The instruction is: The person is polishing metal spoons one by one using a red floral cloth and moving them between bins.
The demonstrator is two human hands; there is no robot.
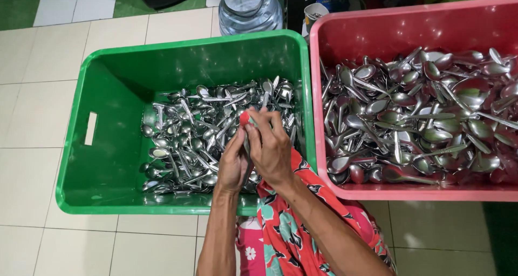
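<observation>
My left hand (233, 165) and my right hand (271, 146) are pressed together above the green crate (102, 82). Between them they grip a metal spoon (247, 141) along with a small red and white cloth or pad (245, 118) at the fingertips. Most of the spoon is hidden by the fingers. Under my hands lies a heap of steel spoons (189, 135) that fills the right half of the green crate.
A pink crate (410, 22) on the right holds several larger steel spoons (421, 114). A big water bottle (251, 9) stands behind the crates. White floor tiles (38, 119) lie to the left. A red floral garment (291, 222) covers my lap.
</observation>
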